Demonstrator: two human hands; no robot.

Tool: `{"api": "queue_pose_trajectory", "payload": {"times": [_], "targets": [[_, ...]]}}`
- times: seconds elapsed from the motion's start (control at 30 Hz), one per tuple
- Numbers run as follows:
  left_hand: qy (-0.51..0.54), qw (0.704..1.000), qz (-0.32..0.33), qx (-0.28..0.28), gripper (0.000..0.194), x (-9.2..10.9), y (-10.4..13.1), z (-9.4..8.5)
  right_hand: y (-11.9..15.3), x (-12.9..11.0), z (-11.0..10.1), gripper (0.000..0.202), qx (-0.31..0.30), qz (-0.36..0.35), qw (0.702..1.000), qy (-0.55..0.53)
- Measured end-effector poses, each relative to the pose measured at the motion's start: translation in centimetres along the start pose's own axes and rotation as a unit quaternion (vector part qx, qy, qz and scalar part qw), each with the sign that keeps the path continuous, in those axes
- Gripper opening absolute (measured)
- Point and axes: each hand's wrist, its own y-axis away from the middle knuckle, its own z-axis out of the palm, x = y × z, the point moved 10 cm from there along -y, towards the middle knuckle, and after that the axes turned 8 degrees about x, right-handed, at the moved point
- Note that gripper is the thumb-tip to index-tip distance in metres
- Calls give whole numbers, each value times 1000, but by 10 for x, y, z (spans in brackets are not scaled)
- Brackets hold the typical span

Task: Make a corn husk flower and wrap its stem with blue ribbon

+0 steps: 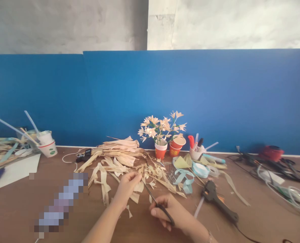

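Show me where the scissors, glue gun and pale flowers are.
Scissors (162, 208), head view: dark handle.
Glue gun (222, 205), head view: black grip.
Pale flowers (166, 125), head view: petals near the bunch's middle.

Black-handled scissors (160, 206) in right grip (174, 210)

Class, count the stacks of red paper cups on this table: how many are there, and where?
2. The left stack stands below the pale flowers; the right stack is close beside it. Nested cups may be hidden.
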Motion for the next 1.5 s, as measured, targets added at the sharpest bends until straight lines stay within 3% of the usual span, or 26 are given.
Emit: {"api": "queue_pose_trajectory", "payload": {"times": [0.2, 0.43, 0.93, 1.5], "targets": [[-47, 988, 99, 108, 22, 15, -1, -21, 0, 5, 5, 38, -11, 9, 1000, 12], [-63, 982, 129, 122, 21, 20, 5, -19, 2, 0, 9, 37, -8, 3, 1000, 22], [-48, 984, 111, 133, 24, 25, 9, -19, 0, 0, 6, 36, -4, -9, 999, 40], [46, 987, 36, 150, 25, 7, 6, -24, -1, -4, -1, 39, 32, -11, 999, 31]]}}
